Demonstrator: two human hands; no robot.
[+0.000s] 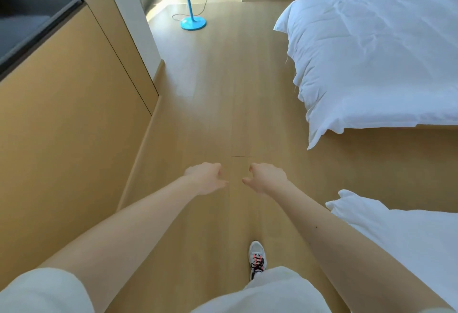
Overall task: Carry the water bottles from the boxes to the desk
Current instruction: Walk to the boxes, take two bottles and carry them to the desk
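Both grips are empty: left hand [205, 178] and right hand [267, 177] carry nothing, fingers loosely curled, thumbs turned in toward each other with a narrow gap of floor [223, 89] showing between them. No water bottles, no boxes and no counter anywhere in view, so where the bottles are can't be told from here; it looks like a walk between pickups.

Trouble spots? The fan cord [174, 15] loops loose on the floor beside the blue fan base [193, 23] far ahead, and a foot catching it would bring the stand over. Closer in, the duvet [371, 60] spills off the corner of the bed on the right, and a second white bed [409, 233] crowds the right arm, so the lane along the wooden wall panel [62, 127] is tight; a loaded return trip could snag there.

As for pose, both arms reach straight out and down in front, nearly parallel, wrists level, backs of the hands up. One shoe [257, 258] is planted forward beneath them.
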